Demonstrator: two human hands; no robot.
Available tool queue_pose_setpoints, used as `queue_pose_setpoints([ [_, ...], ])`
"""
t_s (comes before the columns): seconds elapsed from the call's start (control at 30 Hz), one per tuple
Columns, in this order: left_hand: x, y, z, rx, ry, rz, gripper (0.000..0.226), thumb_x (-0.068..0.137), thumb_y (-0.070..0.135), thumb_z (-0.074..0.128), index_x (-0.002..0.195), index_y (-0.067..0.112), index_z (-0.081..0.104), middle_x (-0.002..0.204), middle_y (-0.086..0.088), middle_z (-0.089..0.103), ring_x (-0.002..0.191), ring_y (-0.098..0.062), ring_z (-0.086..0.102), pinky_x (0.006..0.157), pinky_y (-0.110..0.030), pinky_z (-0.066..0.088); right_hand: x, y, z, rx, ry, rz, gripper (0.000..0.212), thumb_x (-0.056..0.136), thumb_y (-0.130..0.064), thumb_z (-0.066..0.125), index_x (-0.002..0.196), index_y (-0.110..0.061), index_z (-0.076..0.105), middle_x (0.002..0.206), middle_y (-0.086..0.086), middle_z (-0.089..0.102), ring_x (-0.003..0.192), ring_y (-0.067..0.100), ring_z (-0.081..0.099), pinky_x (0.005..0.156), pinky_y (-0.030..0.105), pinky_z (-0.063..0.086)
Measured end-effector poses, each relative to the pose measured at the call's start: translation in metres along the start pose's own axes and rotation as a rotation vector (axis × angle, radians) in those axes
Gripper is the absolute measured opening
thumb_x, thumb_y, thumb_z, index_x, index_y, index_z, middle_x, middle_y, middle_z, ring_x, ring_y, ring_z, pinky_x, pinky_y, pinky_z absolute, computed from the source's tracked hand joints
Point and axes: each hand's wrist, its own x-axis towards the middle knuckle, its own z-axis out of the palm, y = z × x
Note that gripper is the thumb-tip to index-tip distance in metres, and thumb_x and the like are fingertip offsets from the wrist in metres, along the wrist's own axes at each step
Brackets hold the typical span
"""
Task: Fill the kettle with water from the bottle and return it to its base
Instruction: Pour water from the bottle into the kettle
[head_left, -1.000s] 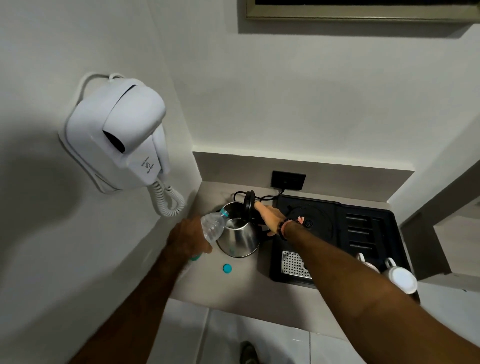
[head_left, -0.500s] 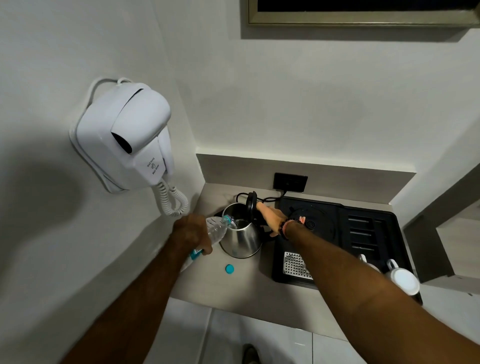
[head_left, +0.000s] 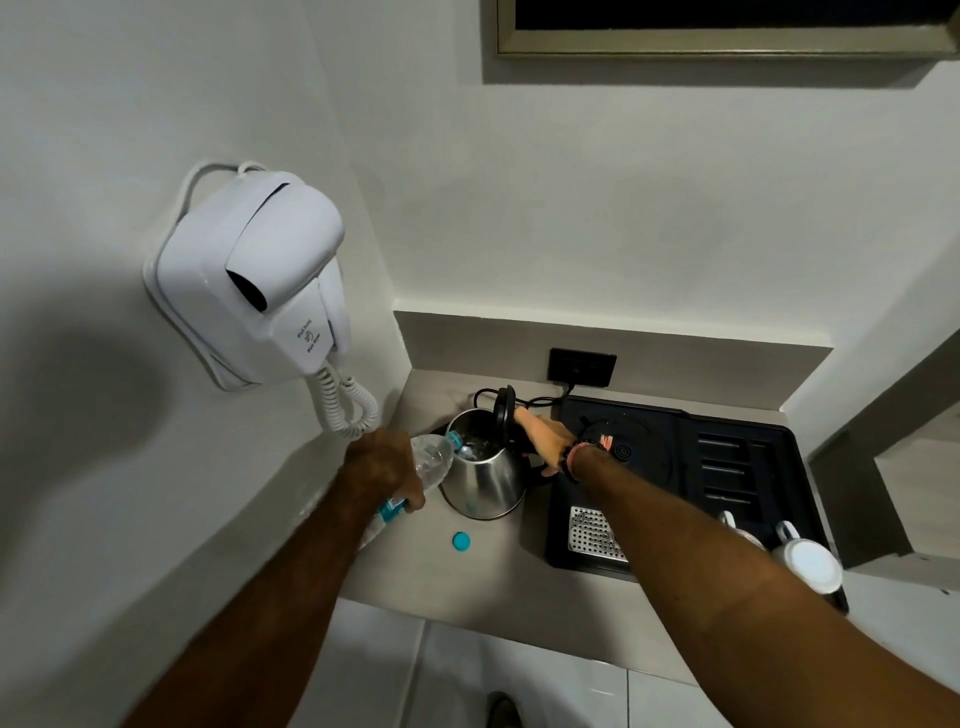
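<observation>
Fingers (head_left: 410, 501) of the left hand (head_left: 384, 467) are wrapped round the clear plastic bottle (head_left: 428, 460), which is tipped so its neck sits at the open rim of the kettle (head_left: 485, 480), and water shows inside the pot. Over on the other side, the right hand (head_left: 543, 441) is closed about the kettle's black handle, steadying it, though the fingertips themselves are hidden behind the handle. With its lid (head_left: 504, 408) hinged upright, the kettle stands on the surface (head_left: 415, 571) just left of the black tray (head_left: 649, 558), not on its round base (head_left: 623, 449), which lies in that tray. A blue cap (head_left: 461, 541) lies loose on the surface in front of the kettle. Thin plastic like this bottle's would likely buckle under a hard squeeze and surge the flow, so a mid-body hold with light pressure seems wise. Steel walls look smooth and slippery, and the kettle should grow heavier as it fills, so the handle is probably the only sound place to lift it when carrying it across to the base.
</observation>
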Motion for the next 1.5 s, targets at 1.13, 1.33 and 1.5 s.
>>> queue_pose_setpoints([
  [1.13,-0.003,0.004,-0.005,-0.051,-0.002,0.005,0.079,0.052,0.045,0.086,0.118,0.016,0.055,0.11,-0.004,0.064,0.098,-0.021,0.059,0.084,-0.035,0.054,0.004,0.001,0.001,0.009,0.022,-0.009,0.047,0.088,-0.068,0.046,0.101,-0.024,0.058,0.116,0.01,0.061,0.109,0.031,0.06,0.097,0.055,0.053],
  [1.33,-0.001,0.003,0.0,-0.083,0.018,0.013,0.078,0.052,0.044,0.087,0.117,0.015,0.056,0.109,-0.004,0.065,0.097,-0.021,0.059,0.082,-0.034,0.054,0.004,0.001,0.0,0.017,0.011,-0.002,0.047,0.089,-0.067,0.046,0.105,-0.024,0.056,0.116,0.01,0.06,0.112,0.033,0.059,0.101,0.056,0.05],
  [1.5,-0.002,0.001,0.009,-0.193,0.07,0.016,0.082,0.045,0.044,0.087,0.116,0.017,0.055,0.109,-0.003,0.065,0.097,-0.022,0.061,0.079,-0.034,0.054,0.006,0.001,0.001,0.02,0.012,-0.004,0.043,0.091,-0.065,0.046,0.103,-0.025,0.056,0.115,0.01,0.06,0.108,0.031,0.058,0.095,0.053,0.052],
])
